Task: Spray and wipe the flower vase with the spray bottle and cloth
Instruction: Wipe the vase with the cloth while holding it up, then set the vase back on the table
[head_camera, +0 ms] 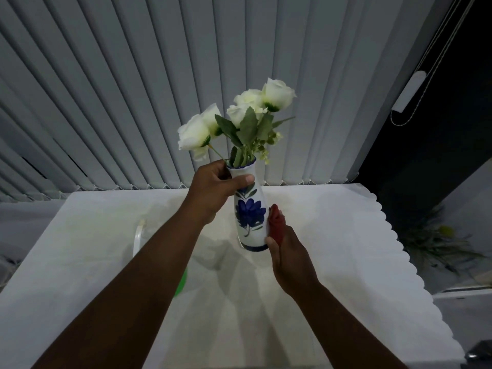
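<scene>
Two hands: both on one vase [250,217], lifted clear of the table [332,235].
Vase axis: near upright, mouth tilted slightly away from me, flowers [239,121] on top.
My left hand [213,190]: closed round the neck, thumb across the front.
My right hand [287,251]: wrapped on a red cloth [275,225], pressed to the lower right side.
Spray bottle [182,280]: I judge it the green shape, mostly hidden beneath my left forearm.
Next stroke: probably along the body, right hand nearest.

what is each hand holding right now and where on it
The left hand grips the white ceramic vase with a blue painted flower around its neck. The right hand presses a bunched red cloth against the vase's lower side.
</scene>
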The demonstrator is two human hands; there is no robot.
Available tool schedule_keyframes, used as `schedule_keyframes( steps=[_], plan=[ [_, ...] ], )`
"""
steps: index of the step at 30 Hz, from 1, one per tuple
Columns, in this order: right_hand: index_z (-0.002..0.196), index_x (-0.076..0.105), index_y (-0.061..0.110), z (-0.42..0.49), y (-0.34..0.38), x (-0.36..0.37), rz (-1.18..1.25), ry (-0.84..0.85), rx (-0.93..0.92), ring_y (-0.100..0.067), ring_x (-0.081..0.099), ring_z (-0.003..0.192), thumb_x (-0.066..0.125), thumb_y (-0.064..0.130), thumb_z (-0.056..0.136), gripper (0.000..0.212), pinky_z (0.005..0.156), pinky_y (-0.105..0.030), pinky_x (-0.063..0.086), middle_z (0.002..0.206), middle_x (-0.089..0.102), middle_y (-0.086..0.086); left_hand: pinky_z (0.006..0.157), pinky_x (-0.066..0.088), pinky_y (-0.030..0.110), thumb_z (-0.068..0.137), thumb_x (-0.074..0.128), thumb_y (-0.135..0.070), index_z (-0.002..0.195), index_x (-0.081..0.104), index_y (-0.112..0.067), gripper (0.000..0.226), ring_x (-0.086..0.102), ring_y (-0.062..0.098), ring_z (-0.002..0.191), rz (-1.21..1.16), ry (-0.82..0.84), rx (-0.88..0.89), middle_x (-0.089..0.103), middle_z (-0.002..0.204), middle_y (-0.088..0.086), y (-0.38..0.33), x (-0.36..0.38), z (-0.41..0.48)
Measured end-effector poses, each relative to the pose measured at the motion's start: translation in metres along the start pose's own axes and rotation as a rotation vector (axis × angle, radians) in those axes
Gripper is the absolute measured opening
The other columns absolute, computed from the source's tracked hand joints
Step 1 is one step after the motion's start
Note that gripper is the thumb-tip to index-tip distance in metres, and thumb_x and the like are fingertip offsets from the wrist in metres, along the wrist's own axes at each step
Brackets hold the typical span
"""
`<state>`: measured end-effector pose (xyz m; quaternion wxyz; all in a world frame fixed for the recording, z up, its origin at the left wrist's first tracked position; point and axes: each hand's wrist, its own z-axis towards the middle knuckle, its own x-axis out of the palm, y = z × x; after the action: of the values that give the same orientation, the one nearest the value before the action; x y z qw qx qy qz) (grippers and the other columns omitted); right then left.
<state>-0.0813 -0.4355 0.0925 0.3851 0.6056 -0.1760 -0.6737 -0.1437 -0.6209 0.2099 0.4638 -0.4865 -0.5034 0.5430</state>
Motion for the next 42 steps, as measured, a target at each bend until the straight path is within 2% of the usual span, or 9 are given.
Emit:
schedule_keyframes(
  steps=[3, 6, 12, 18, 22, 27, 32, 39, 42],
  plan=[
    [0.155, 0.015, 0.026, 0.002, -0.017, 0.003, -0.105, -0.026, -0.016, -0.010, 0.039, 0.136, 0.026, 0.046, 0.101, 0.059, 0.106, -0.011, 0.026, 0.155, 0.036, 0.005, 0.070, 0.054, 0.028, 0.069, 0.082, -0.011, 0.096, 0.071, -0.014, 0.029, 0.071, 0.014, 0.076, 0.002, 0.008, -0.015, 0.075, 0.087, 0.005, 0.009, 0.001, 0.006],
    [0.154, 0.021, 0.019, -0.002, -0.046, 0.011, -0.271, -0.022, 0.012, -0.022, 0.048, 0.130, 0.030, 0.042, 0.103, 0.057, 0.105, -0.030, 0.044, 0.151, 0.044, -0.008, 0.084, 0.057, 0.039, 0.053, 0.086, -0.032, 0.100, 0.072, -0.018, 0.051, 0.072, 0.026, 0.092, 0.022, 0.008, -0.033, 0.076, 0.097, 0.007, 0.024, 0.001, 0.014],
    [0.133, 0.050, -0.003, -0.035, -0.111, 0.025, -0.695, 0.173, 0.396, -0.037, 0.064, 0.069, 0.077, 0.033, 0.078, 0.071, 0.057, -0.042, 0.055, 0.091, 0.065, -0.022, 0.094, 0.055, 0.045, 0.054, 0.086, -0.030, 0.095, 0.073, -0.030, 0.043, 0.070, 0.021, 0.100, 0.111, -0.002, -0.067, 0.077, 0.099, 0.000, 0.074, 0.004, 0.025],
    [0.152, 0.014, 0.008, -0.072, -0.135, 0.039, -0.658, 0.305, 0.607, -0.032, 0.053, 0.108, 0.050, 0.060, 0.088, 0.090, 0.088, -0.042, 0.053, 0.133, 0.046, -0.016, 0.099, 0.052, 0.044, 0.060, 0.086, -0.020, 0.113, 0.070, -0.018, 0.055, 0.067, 0.021, 0.106, 0.092, 0.017, -0.162, 0.075, 0.109, 0.001, 0.128, 0.009, 0.038],
    [0.149, 0.028, 0.020, -0.054, -0.128, 0.023, -0.809, 0.224, 0.555, -0.039, 0.043, 0.125, 0.044, 0.072, 0.083, 0.086, 0.095, -0.048, 0.046, 0.146, 0.038, -0.019, 0.099, 0.052, 0.036, 0.064, 0.086, -0.017, 0.117, 0.068, -0.015, 0.056, 0.067, 0.019, 0.107, 0.089, 0.063, -0.167, 0.074, 0.112, 0.002, 0.149, 0.011, 0.050],
    [0.146, 0.040, 0.014, 0.029, -0.119, 0.032, -0.373, 0.226, 0.290, -0.031, 0.049, 0.126, 0.057, 0.044, 0.092, 0.064, 0.104, -0.042, 0.042, 0.138, 0.054, -0.014, 0.092, 0.052, 0.027, 0.066, 0.086, -0.014, 0.116, 0.068, -0.013, 0.053, 0.067, 0.014, 0.104, 0.120, 0.118, -0.147, 0.073, 0.112, 0.002, 0.165, 0.014, 0.060],
    [0.145, 0.043, 0.019, 0.096, -0.106, 0.057, -0.024, 0.333, 0.280, -0.022, 0.055, 0.123, 0.079, 0.034, 0.078, 0.077, 0.100, -0.040, 0.050, 0.139, 0.056, -0.005, 0.091, 0.053, 0.025, 0.066, 0.086, -0.016, 0.114, 0.069, -0.014, 0.051, 0.068, 0.012, 0.103, 0.171, 0.132, -0.132, 0.074, 0.111, -0.001, 0.176, 0.010, 0.065],
    [0.136, 0.050, 0.031, 0.109, -0.106, 0.071, 0.122, 0.383, 0.235, -0.009, 0.058, 0.101, 0.088, 0.033, 0.066, 0.079, 0.087, -0.025, 0.050, 0.122, 0.065, 0.007, 0.096, 0.054, 0.038, 0.061, 0.087, -0.025, 0.114, 0.070, -0.017, 0.056, 0.068, 0.015, 0.105, 0.166, 0.126, -0.154, 0.074, 0.111, -0.001, 0.189, 0.011, 0.068],
    [0.129, 0.055, 0.032, 0.109, -0.106, 0.075, 0.138, 0.357, 0.214, 0.002, 0.060, 0.091, 0.087, 0.030, 0.068, 0.069, 0.075, -0.004, 0.044, 0.111, 0.064, 0.015, 0.097, 0.054, 0.041, 0.054, 0.088, -0.036, 0.115, 0.068, -0.019, 0.066, 0.067, 0.017, 0.108, 0.177, 0.129, -0.174, 0.073, 0.114, -0.002, 0.192, 0.010, 0.068]
  ],
)
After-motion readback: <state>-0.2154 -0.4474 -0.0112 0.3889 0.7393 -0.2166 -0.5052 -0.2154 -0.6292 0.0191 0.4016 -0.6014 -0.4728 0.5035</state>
